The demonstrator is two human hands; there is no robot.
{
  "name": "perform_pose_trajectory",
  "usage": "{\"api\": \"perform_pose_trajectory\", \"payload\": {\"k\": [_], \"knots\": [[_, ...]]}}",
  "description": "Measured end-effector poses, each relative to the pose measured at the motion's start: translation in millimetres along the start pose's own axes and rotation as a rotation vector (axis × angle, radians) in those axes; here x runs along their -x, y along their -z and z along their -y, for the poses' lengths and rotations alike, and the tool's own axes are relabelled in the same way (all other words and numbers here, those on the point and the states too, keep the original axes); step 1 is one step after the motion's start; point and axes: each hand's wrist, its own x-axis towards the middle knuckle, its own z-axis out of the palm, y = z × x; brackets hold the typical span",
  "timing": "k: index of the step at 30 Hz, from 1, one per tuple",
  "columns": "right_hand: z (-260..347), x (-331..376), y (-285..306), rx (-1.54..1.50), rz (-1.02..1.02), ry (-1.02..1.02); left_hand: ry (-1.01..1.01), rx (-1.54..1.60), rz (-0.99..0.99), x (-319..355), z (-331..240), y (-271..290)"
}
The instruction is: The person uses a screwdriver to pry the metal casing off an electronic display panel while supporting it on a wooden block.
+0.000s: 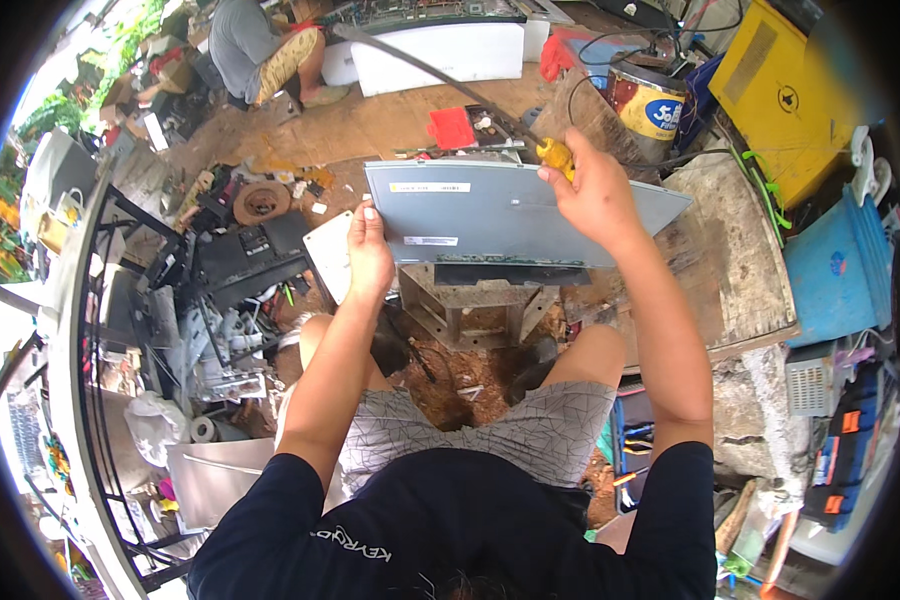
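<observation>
A thin grey LCD panel (480,215) with pale labels on its back stands tilted in front of me. Along its lower edge runs a narrow green circuit strip (500,261). My left hand (370,250) is closed on the panel's left edge, thumb on the near face. At the top edge, my right hand (600,195) is wrapped round the yellow handle (555,155) of a long-shafted screwdriver, whose dark shaft points up and to the left. Its fingertips are partly hidden. A small stand (470,310) sits under the panel, with a dark strip (510,274) on top.
Scrap electronics, including a black casing (255,260), lie in a heap at left beside a metal frame (95,400). Far left, another person (260,50) crouches. A paint tin (650,110), a yellow cabinet (785,100) and a blue bucket (840,265) stand at right. A red tray (452,128) lies beyond the panel.
</observation>
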Motion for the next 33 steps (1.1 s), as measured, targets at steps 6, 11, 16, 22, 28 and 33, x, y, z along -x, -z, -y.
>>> {"api": "perform_pose_trajectory", "payload": {"k": [6,11,16,22,28,33], "knots": [[-16,6,-47,0.106,0.033,0.035,0.1,0.172,-0.041,32,57,9],[-25,6,-68,0.11,0.044,0.026,0.137,0.125,-0.042,34,92,21],[-33,11,-78,0.098,0.056,0.033,0.159,0.116,-0.014,35,89,22],[-35,19,-83,0.071,0.029,0.062,0.065,0.106,0.166,26,77,45],[-34,28,-78,0.132,-0.001,0.044,0.048,-0.004,0.353,11,0,22],[11,113,-66,0.187,0.096,-0.28,0.006,-0.057,0.328,14,2,9]]}}
